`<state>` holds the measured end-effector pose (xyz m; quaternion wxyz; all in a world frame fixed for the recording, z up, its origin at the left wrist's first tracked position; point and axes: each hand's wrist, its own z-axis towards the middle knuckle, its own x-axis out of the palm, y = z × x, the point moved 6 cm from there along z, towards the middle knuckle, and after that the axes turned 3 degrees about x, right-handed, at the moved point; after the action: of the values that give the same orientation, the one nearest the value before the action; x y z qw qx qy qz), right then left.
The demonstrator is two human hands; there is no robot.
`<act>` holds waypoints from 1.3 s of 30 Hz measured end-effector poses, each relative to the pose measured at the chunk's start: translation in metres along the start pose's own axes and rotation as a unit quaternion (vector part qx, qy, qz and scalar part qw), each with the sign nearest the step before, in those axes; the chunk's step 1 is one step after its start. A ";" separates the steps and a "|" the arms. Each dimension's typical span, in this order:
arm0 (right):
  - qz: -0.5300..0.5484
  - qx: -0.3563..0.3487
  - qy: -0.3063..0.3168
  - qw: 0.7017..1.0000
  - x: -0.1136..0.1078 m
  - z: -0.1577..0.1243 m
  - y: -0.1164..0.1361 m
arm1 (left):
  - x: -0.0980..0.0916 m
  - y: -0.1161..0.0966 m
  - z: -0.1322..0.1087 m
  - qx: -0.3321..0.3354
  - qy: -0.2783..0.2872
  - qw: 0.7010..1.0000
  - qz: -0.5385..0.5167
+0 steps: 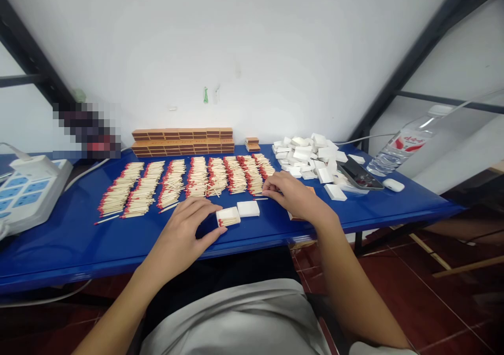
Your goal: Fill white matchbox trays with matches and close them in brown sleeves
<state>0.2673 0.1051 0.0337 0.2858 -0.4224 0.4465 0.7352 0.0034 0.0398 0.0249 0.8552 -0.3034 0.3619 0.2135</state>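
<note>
Blue table [51, 258] across my whole view, and the step in hand, as I judge it, is loading matches into a tray, only just begun. Eight banks of matches [197, 179] spread over the middle, red heads mostly to the left. Behind them, far side: a long stack of orange-brown boxes [183, 142]. Far right, a loose heap of white trays [305, 155]; beyond its right end, a tilted water bottle [409, 145]; and on the left, a power strip [35, 187], well out of my way.

Now my hands! My left hand [189, 223] has thumb and forefinger holding the open tray [230, 213] by its left end, near and far corners, in the near middle. My right hand [291, 195] is at the near end of the rightmost bank, fingertips close together; whether they pinch a match, I can't tell. A phone [360, 174] lies right, by the heap. Under my right forearm, one brown box [294, 217], half hidden; that could snag my wrist.

Just right of the open tray, a second white tray [248, 208] crowds the path in. Smallest of all, a lone match [260, 198] beside my right fingertips. Next calls for a light pinch, heads kept aligned, then a low carry left.
</note>
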 end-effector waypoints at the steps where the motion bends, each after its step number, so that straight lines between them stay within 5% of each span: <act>1: -0.005 -0.002 -0.005 1.000 0.000 0.001 -0.001 | 0.000 0.000 0.000 0.000 0.001 1.000 0.000; 16: -0.005 0.034 0.014 0.999 0.003 0.001 -0.004 | 0.000 -0.001 0.001 -0.004 0.006 1.000 0.003; 23: 0.009 -0.054 -0.028 0.998 -0.012 -0.015 0.054 | 0.000 -0.001 0.001 0.001 0.001 1.000 -0.002; 28: -0.067 -0.136 -0.007 0.988 0.016 -0.018 0.093 | 0.001 -0.001 0.001 0.007 0.004 1.000 0.003; 34: -0.151 -0.147 0.002 0.978 0.037 -0.016 0.106 | 0.000 -0.002 0.002 0.010 0.006 1.000 0.005; 39: -0.039 -0.132 -0.010 0.990 0.013 -0.016 0.093 | -0.001 -0.003 0.002 0.003 0.003 1.000 0.000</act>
<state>0.1928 0.0509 0.0565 0.2607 -0.4662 0.3254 0.7803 0.0057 0.0389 0.0282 0.8550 -0.3014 0.3649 0.2119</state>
